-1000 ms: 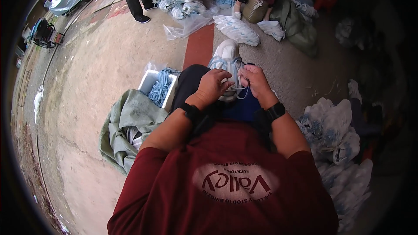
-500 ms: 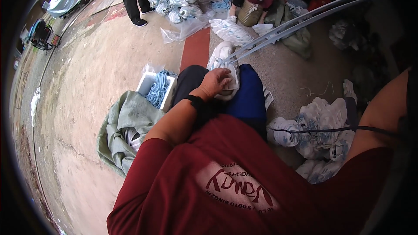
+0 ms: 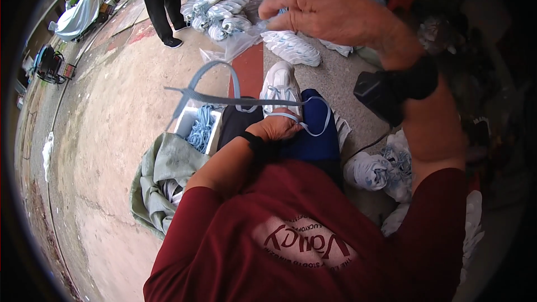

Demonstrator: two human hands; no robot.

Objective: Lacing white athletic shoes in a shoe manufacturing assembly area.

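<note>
A white sneaker [image 3: 281,83] rests on my lap, toe pointing away, with pale blue laces threaded through its front. My left hand [image 3: 279,127] grips it at the heel end; some of its fingers are hidden. Long loose shoelaces [image 3: 224,101] arc through the air above the shoe and my left thigh, and one loops over the blue cloth on my right leg. High in front, my right hand [image 3: 330,14] hangs in the air, thumb and fingers apart with no lace seen between them.
At my left, a white foam box [image 3: 214,137] of blue laces stands beside a green sack [image 3: 168,168]. White shoes [image 3: 369,170] are heaped at my right; bundled shoes [image 3: 224,8] lie ahead. A standing person [image 3: 162,5] and seated people are beyond.
My right hand has swung from far right to high in front. The laces, earlier stretched toward the upper right, now fly loose leftward. My left hand has shifted toward the shoe's heel.
</note>
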